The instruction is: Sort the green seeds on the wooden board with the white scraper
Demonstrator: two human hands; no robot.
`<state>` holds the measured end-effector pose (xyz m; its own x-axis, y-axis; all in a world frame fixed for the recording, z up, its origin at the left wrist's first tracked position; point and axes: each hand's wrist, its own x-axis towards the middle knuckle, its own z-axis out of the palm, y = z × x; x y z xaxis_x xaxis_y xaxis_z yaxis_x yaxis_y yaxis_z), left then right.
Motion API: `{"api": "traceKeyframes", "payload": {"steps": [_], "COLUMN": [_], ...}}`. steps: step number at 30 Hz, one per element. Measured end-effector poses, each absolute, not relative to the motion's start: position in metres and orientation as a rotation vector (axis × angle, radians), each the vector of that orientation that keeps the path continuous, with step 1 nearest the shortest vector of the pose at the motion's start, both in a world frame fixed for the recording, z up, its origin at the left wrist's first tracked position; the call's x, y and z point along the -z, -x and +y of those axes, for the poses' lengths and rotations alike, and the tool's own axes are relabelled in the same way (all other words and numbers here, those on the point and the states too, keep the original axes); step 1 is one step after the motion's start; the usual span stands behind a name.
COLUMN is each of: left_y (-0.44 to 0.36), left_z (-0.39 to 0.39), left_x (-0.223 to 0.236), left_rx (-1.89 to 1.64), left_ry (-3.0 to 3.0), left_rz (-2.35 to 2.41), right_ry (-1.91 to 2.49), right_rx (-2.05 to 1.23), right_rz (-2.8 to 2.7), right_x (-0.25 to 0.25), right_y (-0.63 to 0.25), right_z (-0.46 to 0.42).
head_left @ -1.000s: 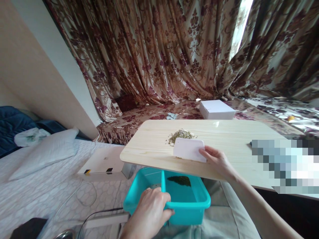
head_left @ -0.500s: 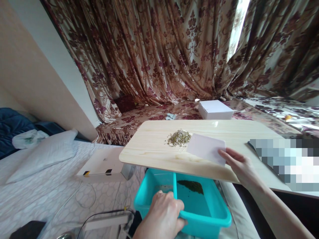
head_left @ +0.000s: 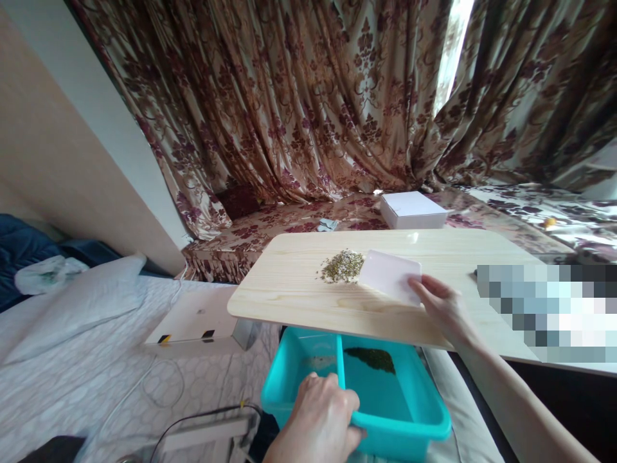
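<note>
With my right hand point(head_left: 441, 299) I pinch the right edge of a thin white rectangular card point(head_left: 389, 275). Its left edge meets a loose pile of mixed green and white grains point(head_left: 342, 266) on the pale wooden tabletop point(head_left: 284, 292). My left hand point(head_left: 321, 411) is closed around the near rim of a turquoise two-compartment bin point(head_left: 414, 418), close to its divider. The bin sits below the table's front edge. Dark green grains point(head_left: 373, 359) lie in its right compartment; a few bits show in the left one, partly hidden by my hand.
A blurred-out object point(head_left: 544, 308) lies at the table's right. Behind the table are a white box point(head_left: 413, 209) and a small cloth point(head_left: 327, 224). On the bed to the left are a flat white box point(head_left: 193, 318), a pillow point(head_left: 91, 299) and a dark cable point(head_left: 193, 415).
My right hand has moved the card left and slightly up, against the right side of the grain pile. My left hand keeps its hold on the bin. The view has shifted a little.
</note>
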<state>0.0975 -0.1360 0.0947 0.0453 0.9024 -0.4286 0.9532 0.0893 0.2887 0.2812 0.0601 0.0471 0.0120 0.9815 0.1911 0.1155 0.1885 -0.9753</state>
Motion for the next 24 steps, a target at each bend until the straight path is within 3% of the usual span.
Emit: {"api": "traceKeyframes", "payload": {"steps": [24], "left_y": [-0.098], "left_z": [-0.137], "left_x": [-0.094], "left_rx": [0.146], "left_ry": [-1.84], "left_rz": [1.865], "right_ry": [1.146], "right_rx": [-1.088], "right_rz": [-1.402], "right_x": [-0.046], "right_y": [-0.27], "right_z": [0.068]}}
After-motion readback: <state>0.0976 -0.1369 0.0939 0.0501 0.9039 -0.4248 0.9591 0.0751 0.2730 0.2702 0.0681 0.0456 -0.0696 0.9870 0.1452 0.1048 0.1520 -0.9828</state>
